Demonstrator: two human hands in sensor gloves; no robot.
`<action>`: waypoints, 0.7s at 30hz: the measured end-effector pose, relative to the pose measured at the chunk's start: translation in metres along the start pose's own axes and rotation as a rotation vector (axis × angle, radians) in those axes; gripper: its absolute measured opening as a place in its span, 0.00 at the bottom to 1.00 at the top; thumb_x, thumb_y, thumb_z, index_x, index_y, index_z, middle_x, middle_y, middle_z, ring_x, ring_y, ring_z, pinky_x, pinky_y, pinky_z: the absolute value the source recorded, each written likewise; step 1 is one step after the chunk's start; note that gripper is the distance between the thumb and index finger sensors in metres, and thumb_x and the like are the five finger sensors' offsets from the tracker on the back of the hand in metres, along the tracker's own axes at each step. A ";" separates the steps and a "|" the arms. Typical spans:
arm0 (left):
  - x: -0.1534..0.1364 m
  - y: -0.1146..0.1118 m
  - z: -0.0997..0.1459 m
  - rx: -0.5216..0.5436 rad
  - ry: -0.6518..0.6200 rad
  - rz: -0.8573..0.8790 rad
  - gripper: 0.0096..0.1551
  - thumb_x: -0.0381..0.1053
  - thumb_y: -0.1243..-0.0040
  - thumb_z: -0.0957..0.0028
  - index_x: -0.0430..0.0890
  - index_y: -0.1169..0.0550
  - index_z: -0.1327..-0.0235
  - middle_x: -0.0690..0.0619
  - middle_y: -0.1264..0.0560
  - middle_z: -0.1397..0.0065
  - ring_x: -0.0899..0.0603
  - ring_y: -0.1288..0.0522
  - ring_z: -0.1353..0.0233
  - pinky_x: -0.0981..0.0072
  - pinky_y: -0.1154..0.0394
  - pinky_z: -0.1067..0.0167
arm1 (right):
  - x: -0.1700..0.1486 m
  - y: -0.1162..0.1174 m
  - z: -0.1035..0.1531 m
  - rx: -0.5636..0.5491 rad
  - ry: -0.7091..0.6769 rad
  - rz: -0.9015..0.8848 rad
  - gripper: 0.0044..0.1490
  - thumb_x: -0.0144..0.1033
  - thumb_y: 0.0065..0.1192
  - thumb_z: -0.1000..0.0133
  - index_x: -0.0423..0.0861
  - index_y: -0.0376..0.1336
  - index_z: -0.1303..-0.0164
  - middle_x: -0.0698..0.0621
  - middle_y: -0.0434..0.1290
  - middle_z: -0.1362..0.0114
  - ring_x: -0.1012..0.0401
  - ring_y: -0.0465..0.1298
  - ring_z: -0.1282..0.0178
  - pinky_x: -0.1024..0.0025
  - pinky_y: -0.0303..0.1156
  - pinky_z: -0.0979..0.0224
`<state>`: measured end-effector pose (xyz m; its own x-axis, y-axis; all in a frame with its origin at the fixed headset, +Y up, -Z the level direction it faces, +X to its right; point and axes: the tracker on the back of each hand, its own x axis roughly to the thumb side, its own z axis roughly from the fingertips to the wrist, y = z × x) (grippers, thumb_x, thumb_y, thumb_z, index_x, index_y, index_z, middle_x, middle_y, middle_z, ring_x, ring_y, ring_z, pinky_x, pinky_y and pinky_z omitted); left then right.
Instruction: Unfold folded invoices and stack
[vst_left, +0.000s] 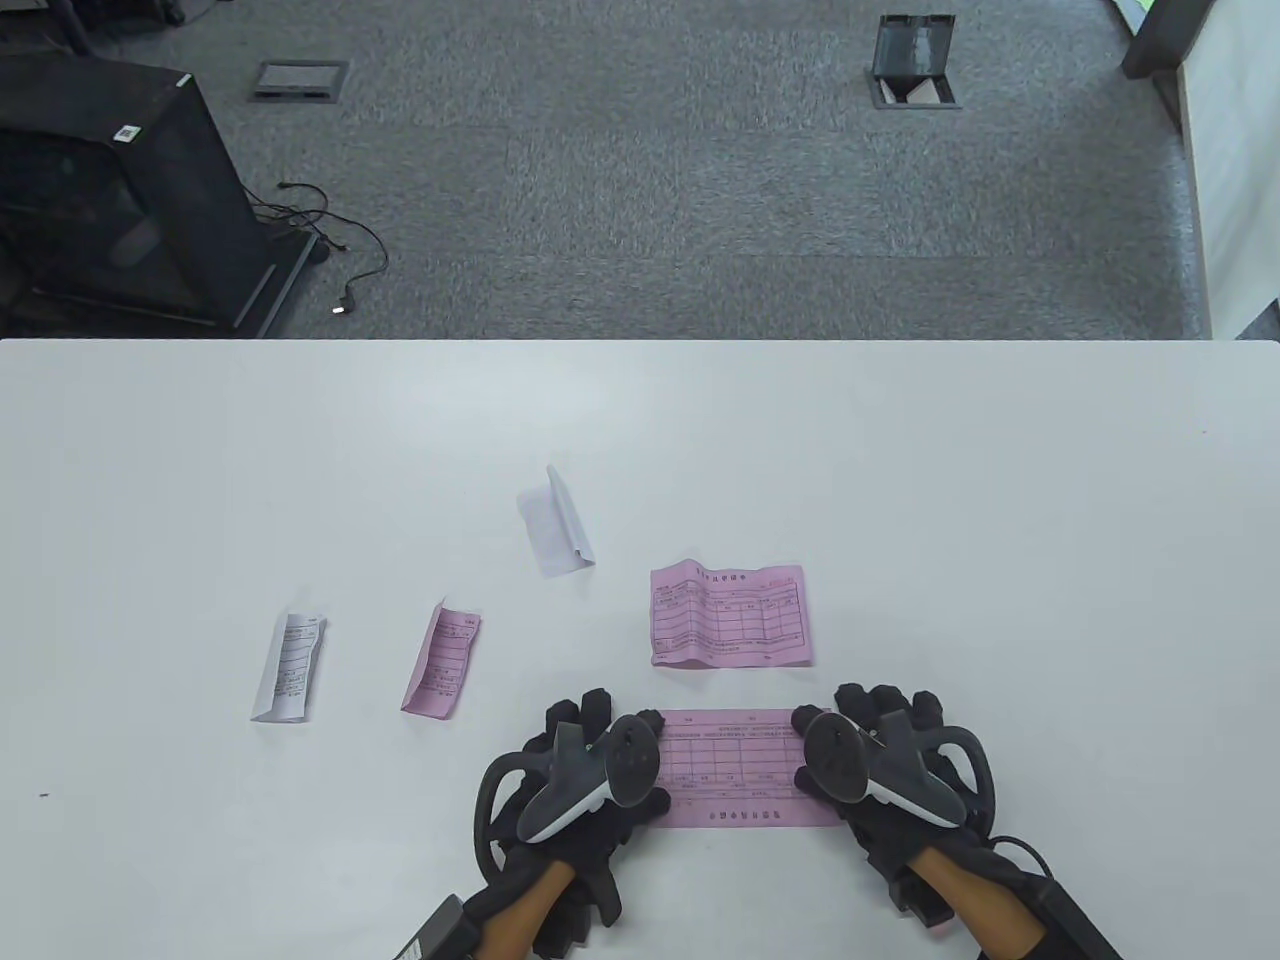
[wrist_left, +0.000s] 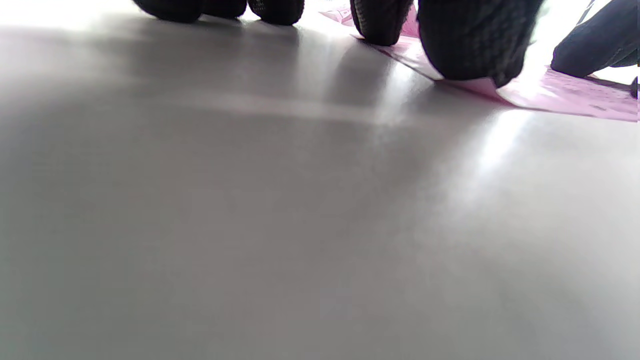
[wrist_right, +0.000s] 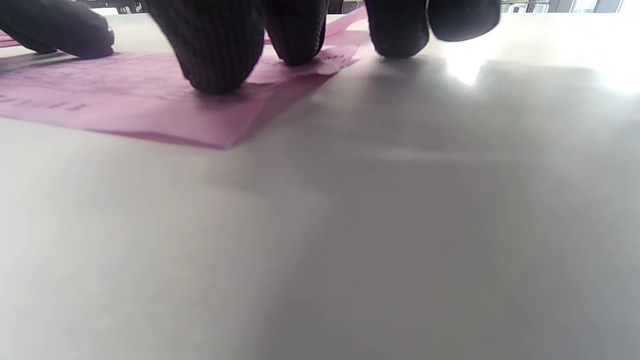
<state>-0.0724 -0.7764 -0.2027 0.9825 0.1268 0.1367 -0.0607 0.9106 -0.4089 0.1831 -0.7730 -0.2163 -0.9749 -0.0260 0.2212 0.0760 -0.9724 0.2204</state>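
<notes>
Pink invoice flat on tabletop near front edge, pinned at left end by left hand and at right end by right hand, fingers straight, pressing down, gripping nothing.

Table: smooth white top with a soft sheen; the wrist views show broad blurred reflections of light on it.
Pink invoice under both hands: thin matt paper, printed grid, lies flat, edge slightly lifted at one corner in the right wrist view.
Second pink invoice: same paper, visible fold creases.
White folded slips: thin matt paper.
Gloves, left hand and right hand: black knitted cloth, ribbed coarse weave, matt.
Trackers: smooth grey-black plastic, slight gloss.
Floor: grey carpet, rough pile.
</notes>
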 end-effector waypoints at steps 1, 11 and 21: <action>0.000 0.000 0.000 0.000 0.000 -0.001 0.46 0.66 0.39 0.49 0.63 0.43 0.17 0.42 0.55 0.10 0.28 0.56 0.16 0.37 0.47 0.24 | -0.001 0.001 0.000 0.002 -0.002 -0.014 0.40 0.58 0.58 0.45 0.61 0.54 0.21 0.39 0.56 0.16 0.37 0.57 0.20 0.25 0.46 0.26; -0.001 0.000 0.000 -0.002 -0.002 -0.001 0.46 0.66 0.39 0.49 0.64 0.43 0.18 0.42 0.56 0.10 0.29 0.57 0.16 0.37 0.47 0.24 | -0.017 0.003 -0.005 0.018 0.099 -0.325 0.54 0.63 0.55 0.46 0.46 0.47 0.16 0.40 0.53 0.17 0.40 0.54 0.21 0.26 0.46 0.26; -0.001 0.000 0.000 -0.004 -0.001 0.001 0.46 0.66 0.39 0.49 0.63 0.43 0.18 0.42 0.56 0.10 0.29 0.57 0.16 0.37 0.48 0.24 | -0.003 0.009 -0.005 0.006 0.103 -0.193 0.57 0.65 0.55 0.48 0.42 0.47 0.16 0.36 0.50 0.17 0.36 0.52 0.21 0.28 0.47 0.25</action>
<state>-0.0737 -0.7766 -0.2028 0.9822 0.1285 0.1372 -0.0614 0.9090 -0.4123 0.1853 -0.7828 -0.2192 -0.9877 0.1364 0.0762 -0.1130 -0.9603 0.2549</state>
